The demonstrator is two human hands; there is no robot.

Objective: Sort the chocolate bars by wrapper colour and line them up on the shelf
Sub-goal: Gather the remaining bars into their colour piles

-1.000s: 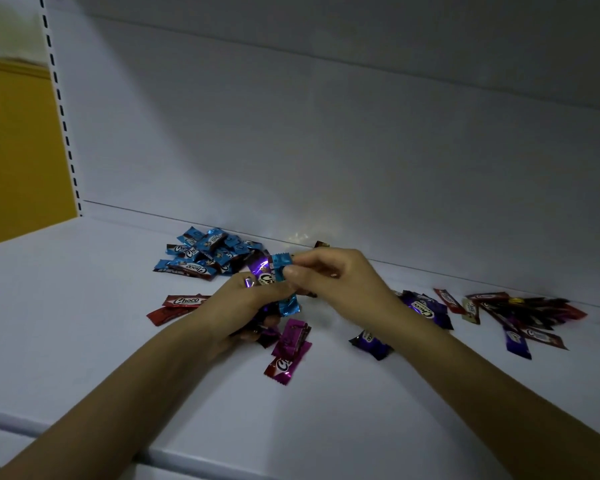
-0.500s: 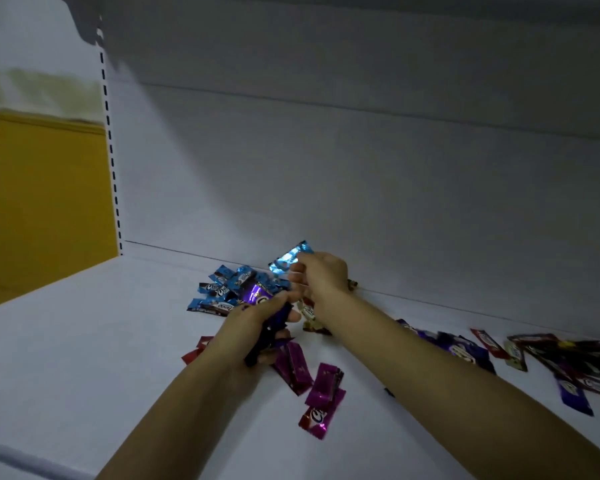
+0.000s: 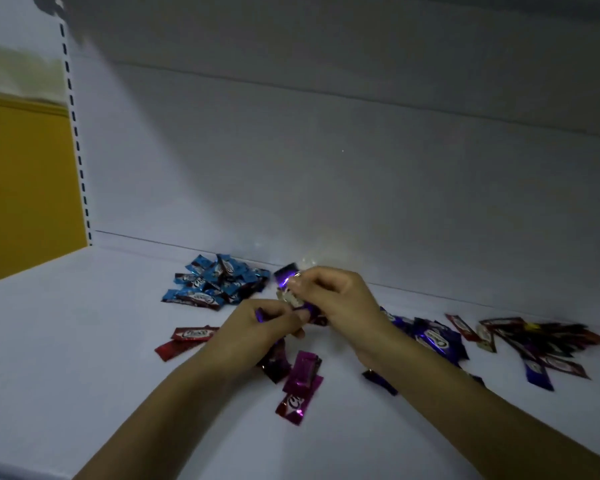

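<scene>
Over the middle of the white shelf, both hands meet close to the back panel. The right hand pinches a purple bar between thumb and curled fingertips, its shiny far end sticking up and to the left of the knuckles. Just near and left of it, the left hand is curled tight round purple wrappers, of which only a sliver shows above the fingers; how many it grips cannot be told. A blue pile lies far left against the back panel, just beside the hands. Two red bars lie left of the left wrist. Magenta bars lie overlapping between the two forearms, on the near side of the hands. Right of the right wrist sits a purple pile, and farther right a mixed heap of red, dark and purple wrappers spreads along the back edge. A yellow wall shows past the shelf's left end.
</scene>
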